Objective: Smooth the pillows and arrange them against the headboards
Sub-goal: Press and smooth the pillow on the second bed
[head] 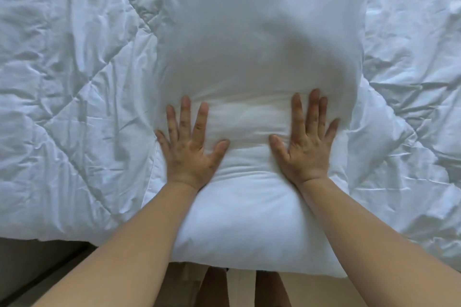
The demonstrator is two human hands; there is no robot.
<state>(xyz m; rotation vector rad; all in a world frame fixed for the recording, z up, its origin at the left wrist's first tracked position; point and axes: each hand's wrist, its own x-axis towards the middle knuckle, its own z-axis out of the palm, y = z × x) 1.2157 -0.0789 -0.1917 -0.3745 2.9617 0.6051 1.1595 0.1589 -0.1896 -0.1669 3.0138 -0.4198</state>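
Observation:
A long white pillow [262,45] lies lengthwise on the bed, running from the near edge up out of the top of the view. My left hand [188,143] presses flat on its left side, fingers spread. On the pillow's right side my right hand [305,142] lies flat too, palm down with fingers apart. The cloth between the two hands is bunched into soft horizontal folds. Neither hand grips anything. No headboard is in view.
A wrinkled white quilted duvet [69,82] covers the bed on both sides of the pillow. The bed's near edge [50,238] runs along the bottom, with dark floor [37,269] below it at the lower left.

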